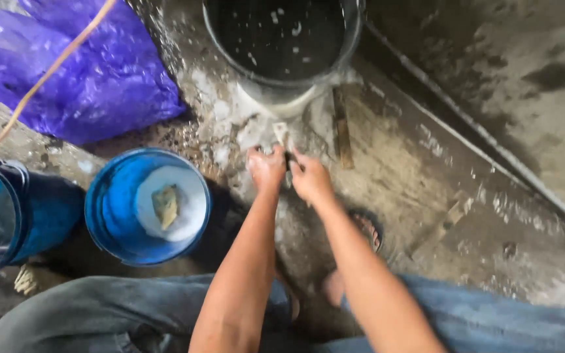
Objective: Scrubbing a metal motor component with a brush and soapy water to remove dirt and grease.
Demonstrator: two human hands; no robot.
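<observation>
A small pale, soapy wet rag (281, 134) sits at the frame's centre, just below the big dark metal pot (282, 46) at top centre. The left hand (266, 168) and right hand (310, 176) are both curled closed on it, pressed side by side. At lower left, a round blue plastic bucket (109, 209) holds foam and a yellowish sponge (165, 206).

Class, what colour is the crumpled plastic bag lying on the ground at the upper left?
The plastic bag is purple, shown best in the head view.
</observation>
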